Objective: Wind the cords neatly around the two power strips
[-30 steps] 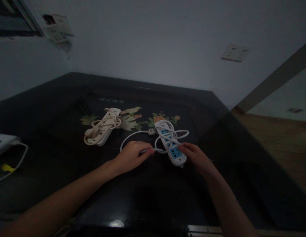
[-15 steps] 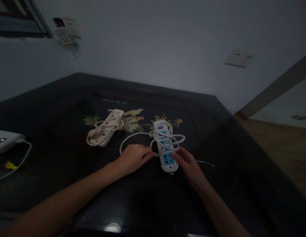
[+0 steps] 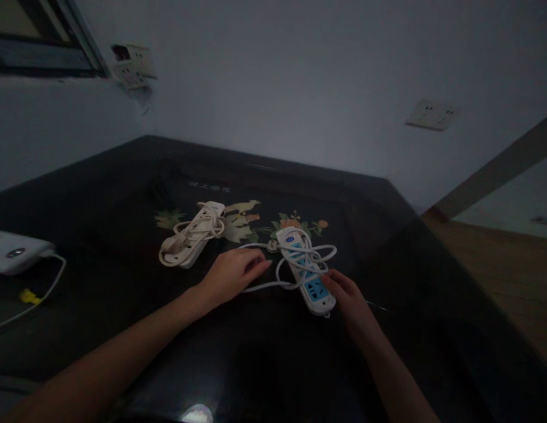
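A white power strip (image 3: 321, 306) with blue socket faces lies on the dark table, tilted, its lower end toward me. Its white cord (image 3: 330, 249) loops loosely over the strip. My right hand (image 3: 347, 294) grips the strip's right edge near the lower end, thumb on top. My left hand (image 3: 232, 273) is just left of the strip, fingers loosely bent, with a small gap between thumb and index finger. The cord's outer loop passes behind or under this hand, where part of it is hidden. The plug (image 3: 272, 246) rests by the strip's upper left.
Another white power strip (image 3: 194, 258), wrapped in its beige cord, lies further left. At the far left sits a white device (image 3: 17, 254) with a cable and a yellow tag (image 3: 29, 296). Wall sockets (image 3: 433, 114) are on the wall behind the table (image 3: 264, 364).
My left hand has drawn slightly left, away from the cord it was pinching beside the strip. The strip's lower end has swung to the right with my right hand.
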A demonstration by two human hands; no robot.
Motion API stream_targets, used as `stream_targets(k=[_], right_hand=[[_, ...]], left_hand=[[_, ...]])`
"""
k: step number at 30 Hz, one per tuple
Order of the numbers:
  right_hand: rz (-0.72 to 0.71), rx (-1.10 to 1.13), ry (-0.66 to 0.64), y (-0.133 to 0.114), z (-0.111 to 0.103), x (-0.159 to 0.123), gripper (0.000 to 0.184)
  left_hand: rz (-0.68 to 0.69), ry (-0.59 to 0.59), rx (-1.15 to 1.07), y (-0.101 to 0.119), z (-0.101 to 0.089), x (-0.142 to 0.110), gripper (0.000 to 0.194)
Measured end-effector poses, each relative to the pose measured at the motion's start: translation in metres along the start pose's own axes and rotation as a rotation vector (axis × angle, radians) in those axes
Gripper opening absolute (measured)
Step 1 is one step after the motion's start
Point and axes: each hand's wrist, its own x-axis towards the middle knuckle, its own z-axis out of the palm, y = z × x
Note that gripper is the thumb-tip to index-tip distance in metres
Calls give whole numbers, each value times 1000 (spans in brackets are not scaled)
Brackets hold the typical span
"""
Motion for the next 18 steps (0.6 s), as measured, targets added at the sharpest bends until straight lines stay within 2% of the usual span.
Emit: stream_targets(k=[3,5,7,10,18], right_hand=[[-18,-15,1,-2,-6,3,39],[-27,-22,-3,-3,-8,4,39],[-36,-26,-10,-2,-9,4,39],[-45,-29,-21,-1,-10,5,38],[-77,-11,-8,2,-14,9,39]], left_hand=[[7,119,4,-15,-3,6,24],[31,143,58,-27,0,12,20],[41,139,154,-37,5,17,17],[31,129,236,-45,13,27,23],[-11,-20,291,-48,21,47,19]])
